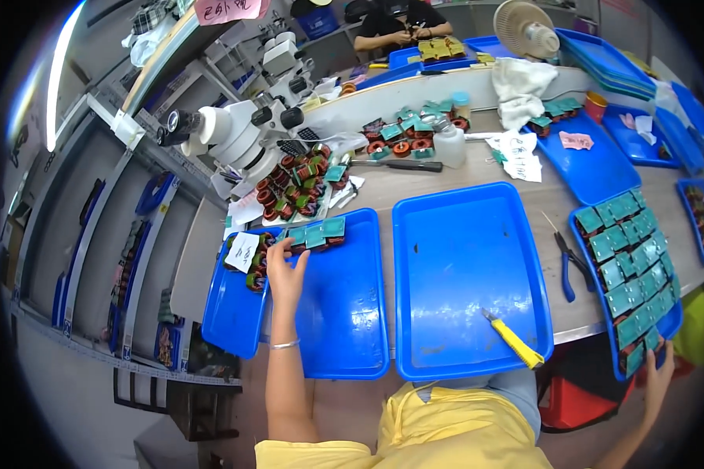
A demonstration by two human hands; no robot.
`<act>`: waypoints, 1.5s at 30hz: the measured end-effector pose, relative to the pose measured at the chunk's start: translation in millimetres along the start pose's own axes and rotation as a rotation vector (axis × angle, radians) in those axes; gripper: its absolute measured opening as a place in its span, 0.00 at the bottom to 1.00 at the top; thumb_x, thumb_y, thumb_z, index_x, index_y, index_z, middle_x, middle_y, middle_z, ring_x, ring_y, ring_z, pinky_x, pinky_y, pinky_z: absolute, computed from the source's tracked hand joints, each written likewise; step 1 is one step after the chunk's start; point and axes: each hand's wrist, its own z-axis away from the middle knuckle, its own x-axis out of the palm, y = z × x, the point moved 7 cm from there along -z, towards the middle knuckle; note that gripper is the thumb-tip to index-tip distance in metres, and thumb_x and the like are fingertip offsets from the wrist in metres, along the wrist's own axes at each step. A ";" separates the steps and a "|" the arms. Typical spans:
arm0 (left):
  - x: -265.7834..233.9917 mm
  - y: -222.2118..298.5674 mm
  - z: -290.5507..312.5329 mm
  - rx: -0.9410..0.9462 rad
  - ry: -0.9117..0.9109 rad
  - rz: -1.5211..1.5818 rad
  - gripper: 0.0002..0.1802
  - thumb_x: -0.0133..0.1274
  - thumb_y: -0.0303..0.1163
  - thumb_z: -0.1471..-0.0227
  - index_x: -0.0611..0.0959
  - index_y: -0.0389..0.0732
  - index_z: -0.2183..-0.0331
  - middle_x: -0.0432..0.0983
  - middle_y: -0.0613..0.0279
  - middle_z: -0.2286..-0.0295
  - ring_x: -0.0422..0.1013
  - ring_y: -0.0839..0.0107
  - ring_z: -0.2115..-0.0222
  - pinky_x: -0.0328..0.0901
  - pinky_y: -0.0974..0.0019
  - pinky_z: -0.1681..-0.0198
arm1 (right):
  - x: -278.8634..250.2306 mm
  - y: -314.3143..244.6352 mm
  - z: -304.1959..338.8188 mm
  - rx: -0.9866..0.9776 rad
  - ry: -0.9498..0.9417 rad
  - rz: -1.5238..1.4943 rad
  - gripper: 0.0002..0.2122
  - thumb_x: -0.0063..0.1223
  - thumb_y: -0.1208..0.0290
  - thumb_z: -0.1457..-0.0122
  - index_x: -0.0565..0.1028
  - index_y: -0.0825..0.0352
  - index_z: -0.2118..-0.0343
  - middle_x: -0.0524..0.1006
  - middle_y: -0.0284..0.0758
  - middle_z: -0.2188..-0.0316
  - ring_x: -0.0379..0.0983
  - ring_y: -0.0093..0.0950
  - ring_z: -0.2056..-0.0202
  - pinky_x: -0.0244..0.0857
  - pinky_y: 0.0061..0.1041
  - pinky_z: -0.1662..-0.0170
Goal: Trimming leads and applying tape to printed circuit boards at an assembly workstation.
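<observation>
My left hand (285,275) reaches over a blue tray (343,313), its fingers closed around the near left end of a short row of coil components with square green tops (314,234). The fingers partly hide the held coil component. Left of that hand, a white paper slip (241,252) lies on more coils in a smaller blue tray (231,320). At the far right, my right hand (659,374) grips the near corner of a blue tray (623,370) packed with rows of green-topped coil components (633,262).
A yellow utility knife (515,340) rests in the middle blue tray (471,359). Blue-handled pliers (569,270) lie beside it. Behind are a microscope (227,137), piled coils (293,184), a screwdriver (407,165) and a bottle (449,147). Another person (403,27) sits across the bench.
</observation>
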 end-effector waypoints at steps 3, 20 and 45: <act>24.7 26.9 -14.1 0.218 -0.031 -0.179 0.25 0.62 0.33 0.63 0.74 0.39 0.59 0.64 0.55 0.56 0.61 0.59 0.55 0.61 0.58 0.56 | 2.3 -13.6 0.6 -0.033 0.002 0.060 0.18 0.49 0.75 0.48 0.65 0.72 0.54 0.68 0.38 0.65 0.63 0.27 0.63 0.55 0.23 0.54; 60.8 147.8 50.2 -0.027 -0.553 1.048 0.28 0.57 0.28 0.58 0.67 0.36 0.54 0.68 0.59 0.62 0.68 0.67 0.61 0.66 0.66 0.57 | 3.5 -48.0 2.9 -0.027 -0.200 0.024 0.23 0.61 0.69 0.56 0.65 0.74 0.59 0.70 0.34 0.67 0.64 0.23 0.65 0.61 0.23 0.60; 66.5 280.5 196.4 -0.263 -1.048 1.390 0.19 0.45 0.15 0.58 0.67 0.34 0.59 0.72 0.44 0.62 0.71 0.64 0.66 0.68 0.66 0.63 | 109.9 -203.6 61.7 -0.130 -0.397 -0.651 0.25 0.45 0.48 0.47 0.67 0.71 0.64 0.70 0.38 0.70 0.66 0.25 0.67 0.61 0.26 0.60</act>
